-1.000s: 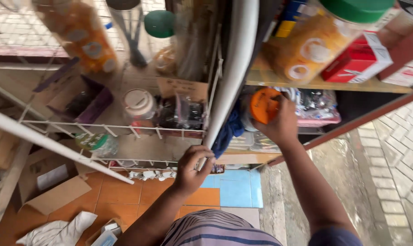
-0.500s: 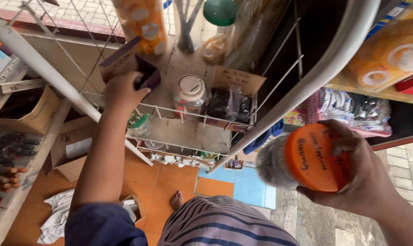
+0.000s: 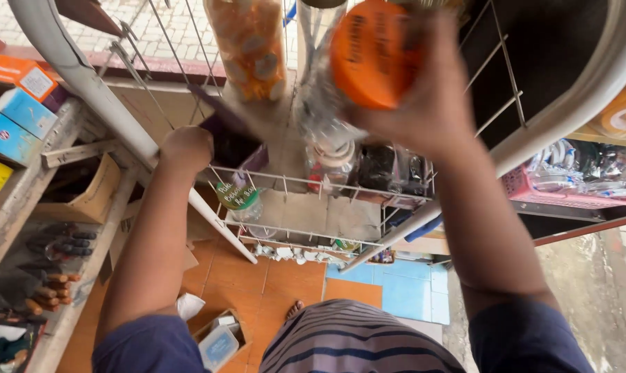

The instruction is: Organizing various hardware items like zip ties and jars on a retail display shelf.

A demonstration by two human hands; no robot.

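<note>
— Orange-lidded jar (image 3: pixel 368 65): location?
— Gripped in right hand (image 3: pixel 423 90), raised above wire rack (image 3: pixel 327 190).
— Left hand (image 3: pixel 186 146)?
— Closed on dark box (image 3: pixel 233 141), rack's left end.

Small shop: stocked wire rack (image 3: pixel 327 186), shelves (image 3: pixel 23 173).
</note>
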